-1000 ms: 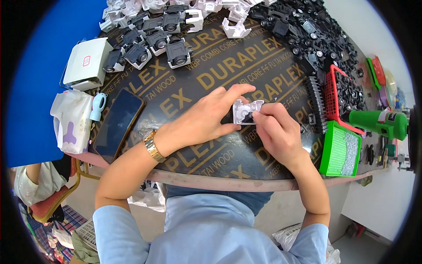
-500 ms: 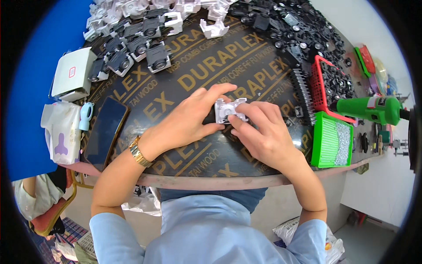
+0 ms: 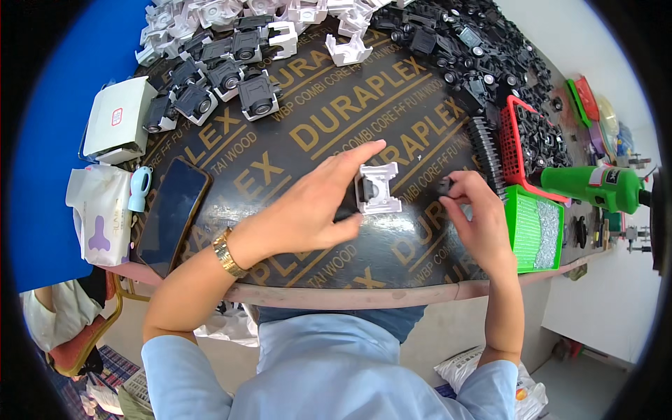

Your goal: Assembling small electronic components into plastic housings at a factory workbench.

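Note:
A white plastic bracket (image 3: 381, 190) with a dark piece at its left side is on the black tabletop in front of me. My left hand (image 3: 308, 203), wearing a gold watch, curves beside the bracket's left side. Its thumb and index finger are spread apart, while the other fingers are hidden. Off to the right, my right hand (image 3: 479, 217) pinches a small black part (image 3: 444, 186) between thumb and fingertips, close to a row of black parts (image 3: 486, 155).
White brackets (image 3: 210, 14) and black-and-white assemblies (image 3: 257, 94) fill the far left. Loose black parts (image 3: 483, 52) lie far right. A red basket (image 3: 514, 140), green tray of small metal pieces (image 3: 514, 227) and green power tool (image 3: 595, 187) stand right. A phone (image 3: 171, 213) and white box (image 3: 119, 119) are left.
My right hand has moved away from the bracket to the right and now pinches a small black part. The bracket has turned and sits slightly further right, with my left hand still beside it.

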The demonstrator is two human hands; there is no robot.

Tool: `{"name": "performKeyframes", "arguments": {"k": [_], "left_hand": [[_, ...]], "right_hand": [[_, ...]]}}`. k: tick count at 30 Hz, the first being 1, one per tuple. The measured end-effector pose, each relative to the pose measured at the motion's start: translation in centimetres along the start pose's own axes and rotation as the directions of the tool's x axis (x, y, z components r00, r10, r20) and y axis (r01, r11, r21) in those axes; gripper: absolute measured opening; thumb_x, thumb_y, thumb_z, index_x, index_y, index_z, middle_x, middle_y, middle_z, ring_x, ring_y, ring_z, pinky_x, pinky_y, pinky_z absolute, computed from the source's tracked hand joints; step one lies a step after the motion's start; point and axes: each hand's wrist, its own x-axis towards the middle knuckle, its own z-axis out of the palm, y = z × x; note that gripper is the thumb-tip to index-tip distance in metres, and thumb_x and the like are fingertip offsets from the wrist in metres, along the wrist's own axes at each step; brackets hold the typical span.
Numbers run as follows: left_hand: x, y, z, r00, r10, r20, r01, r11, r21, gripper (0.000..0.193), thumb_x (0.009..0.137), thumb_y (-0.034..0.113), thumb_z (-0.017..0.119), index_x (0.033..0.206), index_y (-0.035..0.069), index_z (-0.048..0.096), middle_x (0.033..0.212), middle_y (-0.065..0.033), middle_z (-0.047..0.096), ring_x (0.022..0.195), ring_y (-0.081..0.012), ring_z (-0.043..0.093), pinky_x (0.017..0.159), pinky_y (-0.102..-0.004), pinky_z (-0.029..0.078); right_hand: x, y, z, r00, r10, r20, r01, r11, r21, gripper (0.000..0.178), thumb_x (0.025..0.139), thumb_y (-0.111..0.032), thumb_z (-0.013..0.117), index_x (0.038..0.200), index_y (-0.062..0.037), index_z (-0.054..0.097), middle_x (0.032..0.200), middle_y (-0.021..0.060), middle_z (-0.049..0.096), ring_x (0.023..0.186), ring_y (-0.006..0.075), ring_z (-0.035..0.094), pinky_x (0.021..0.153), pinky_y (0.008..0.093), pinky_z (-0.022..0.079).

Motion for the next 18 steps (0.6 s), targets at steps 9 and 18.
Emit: {"name": "performKeyframes", "arguments": {"k": [9,18], "left_hand": [[-0.2,-0.1,1.8,0.989,0.003,-0.150,0.004,0.999,0.045,0.076,0.073,0.009,0.081,0.137,0.004,0.041,0.126,-0.0182,0.057,0.112,-0.0378,0.055,0.096,-0.0425,0.046],[-0.3,-0.3,1.8,0.989,-0.018,-0.149,0.032,0.995,0.089,0.070,0.074,0.016,0.081,0.135,0.005,0.048,0.118,-0.0156,0.059,0.106,-0.0351,0.057,0.090,-0.0416,0.049]], "right_hand": [[3.5,-3.5,0.7,0.966,-0.242,0.091,0.242,0.970,0.019,0.036,0.078,0.002,0.076,0.111,-0.0013,0.063,0.102,0.0135,0.059,0.084,0.0298,0.063,0.070,0.0368,0.053],[4.0,-4.1,2.1,0.992,-0.100,0.080,0.078,0.968,0.240,0.037,0.080,0.008,0.072,0.115,0.0013,0.064,0.106,0.0135,0.061,0.089,0.0248,0.065,0.072,0.0305,0.055]]}}
